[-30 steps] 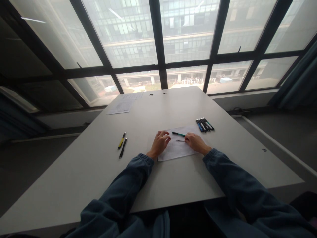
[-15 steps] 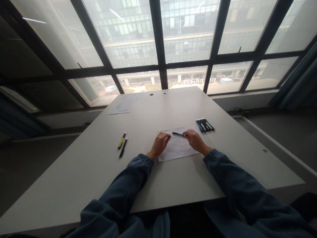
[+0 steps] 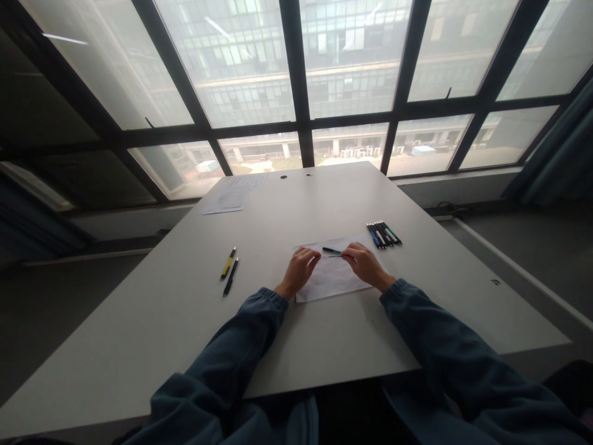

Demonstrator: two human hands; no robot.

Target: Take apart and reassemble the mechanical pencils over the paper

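My left hand (image 3: 301,267) is closed in a pinch over the left part of a white paper sheet (image 3: 331,281); what its fingertips hold, if anything, is too small to make out. Opposite it, my right hand (image 3: 364,262) is pinched too, and a thin dark stick (image 3: 335,256) reaches leftward from its fingertips. Just beyond that stick lies a black and green pen (image 3: 330,250), between the two hands, its right end close to my right fingertips. The hands are a short gap apart.
Several pens (image 3: 383,235) lie side by side right of the sheet. A yellow and black pen (image 3: 227,264) and a black pen (image 3: 230,277) rest at the left. Printed papers (image 3: 225,201) lie at the table's far left corner. Windows stand behind the white table (image 3: 185,346).
My right hand has shifted slightly left and its fingertips have come lower, off the pen's right end. The thin dark stick now shows by them. My left hand has barely moved.
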